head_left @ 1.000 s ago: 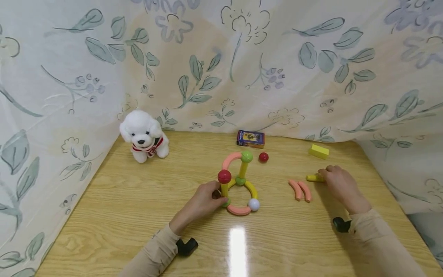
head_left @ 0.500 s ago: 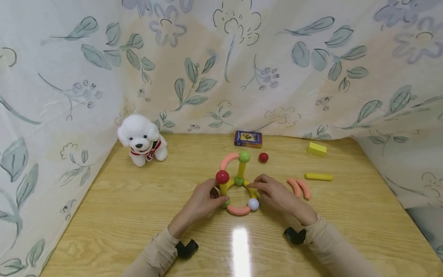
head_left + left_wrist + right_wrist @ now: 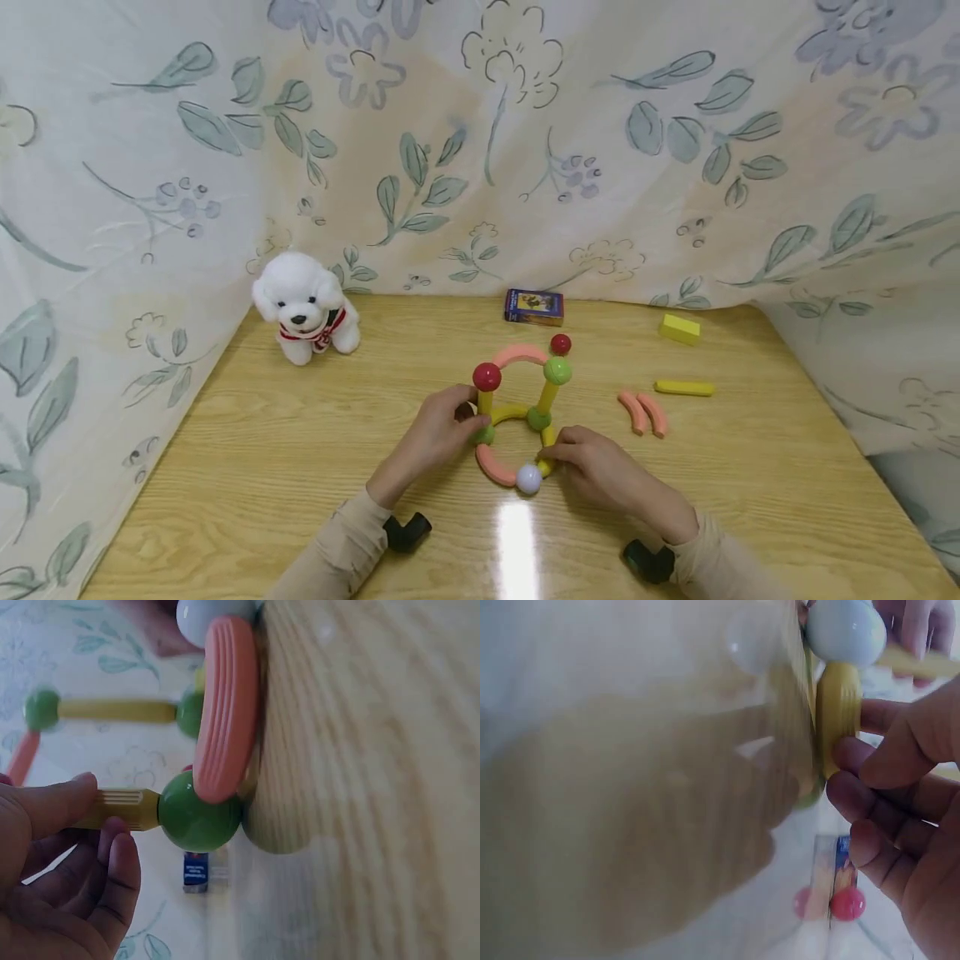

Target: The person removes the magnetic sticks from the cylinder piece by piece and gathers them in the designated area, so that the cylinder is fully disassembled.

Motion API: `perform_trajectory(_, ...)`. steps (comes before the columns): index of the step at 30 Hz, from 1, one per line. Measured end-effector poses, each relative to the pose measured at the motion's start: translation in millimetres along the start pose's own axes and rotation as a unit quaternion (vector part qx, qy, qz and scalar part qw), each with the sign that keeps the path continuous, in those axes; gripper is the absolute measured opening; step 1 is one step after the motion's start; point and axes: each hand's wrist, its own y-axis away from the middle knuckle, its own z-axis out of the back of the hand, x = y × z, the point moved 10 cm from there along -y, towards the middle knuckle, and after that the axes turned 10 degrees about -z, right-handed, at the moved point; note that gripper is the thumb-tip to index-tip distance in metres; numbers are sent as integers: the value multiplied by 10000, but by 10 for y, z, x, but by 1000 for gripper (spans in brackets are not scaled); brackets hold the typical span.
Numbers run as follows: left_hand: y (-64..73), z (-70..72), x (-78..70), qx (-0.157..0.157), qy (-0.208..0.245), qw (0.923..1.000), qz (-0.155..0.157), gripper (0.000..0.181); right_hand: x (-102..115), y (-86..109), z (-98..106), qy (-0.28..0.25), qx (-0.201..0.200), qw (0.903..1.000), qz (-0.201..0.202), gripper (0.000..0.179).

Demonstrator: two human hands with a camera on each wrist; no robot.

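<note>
Right now, you have both hands on the ball-and-rod frame, which stands on the table (image 3: 300,483) between them. Your left hand (image 3: 437,433) pinches the left upright (image 3: 485,403) between thumb and fingers, just above the green base ball (image 3: 486,435). Your right hand (image 3: 603,468) has thumb and fingertips closed on the curved yellow piece (image 3: 548,435) on the right of the base ring; how hard either grips, I can't tell.

Treat that left pinch as your anchor: low on the rod is a good place, since pressure there should tip the frame less than pressure near the red top ball (image 3: 487,377). With your right hand, guide the curved piece gently along the table, minding that it meets the white ball (image 3: 528,479) at the near end and the rear green ball (image 3: 538,418) at the far end. Move both hands together, because the salmon arch (image 3: 521,353) ties the red ball to the light green ball (image 3: 557,370), and a twist below could well pull that joint apart. Watch the right upright (image 3: 548,398); it slants in the head view, though perspective may explain that.
</note>
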Motion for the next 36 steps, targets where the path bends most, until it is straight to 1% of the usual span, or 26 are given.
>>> perform_trajectory(5,-38,-6,31,-5,72,10000,-14,18,151,54,-52,-11,251,9996,-86,25)
perform_trajectory(7,-33,2,36,61,108,9999,-4,21,164,56,-9,-112,200,9996,-151,26)
perform_trajectory(9,-23,41,31,125,135,9998,33,27,131,52,90,-311,48,9990,-311,28)
perform_trajectory(11,-35,121,0,103,79,9999,2,31,45,52,261,-527,-301,9963,-604,28)
perform_trajectory(13,-80,252,-60,-93,14,9999,-73,34,-66,56,482,-676,-809,9896,-983,30)
perform_trajectory(14,-112,325,-102,-215,-17,9997,-103,34,-122,58,595,-745,-1094,9841,-1181,30)
perform_trajectory(16,-200,447,-198,-429,-55,9989,-202,31,-211,56,794,-902,-1624,9703,-1551,30)
perform_trajectory(17,-253,484,-247,-489,-51,9985,-257,29,-235,47,867,-972,-1822,9639,-1680,28)
perform_trajectory(18,-308,501,-296,-486,-10,9984,-284,29,-252,32,915,-1033,-1947,9586,-1804,26)
perform_trajectory(20,-416,474,-384,-344,32,9988,-340,31,-244,-16,951,-1138,-2047,9527,-1939,24)
perform_trajectory(21,-466,438,-416,-247,59,9991,-352,33,-230,-47,942,-1146,-2037,9517,-1992,27)
perform_trajectory(24,-575,293,-493,96,132,9990,-407,36,-183,-132,878,-1106,-1997,9511,-2080,41)
perform_trajectory(26,-605,219,-525,223,127,9985,-481,35,-145,-178,849,-1024,-2086,9515,-2015,44)
perform_trajectory(29,-619,170,-572,276,-11,9969,-730,29,-89,-227,844,-907,-2264,9526,-1818,41)
perform_trajectory(32,-623,184,-624,174,-226,9948,-977,24,-44,-254,865,-824,-2387,9535,-1648,36)
perform_trajectory(36,-624,203,-655,105,-299,9939,-1054,21,-30,-272,888,-848,-2448,9523,-1615,32)
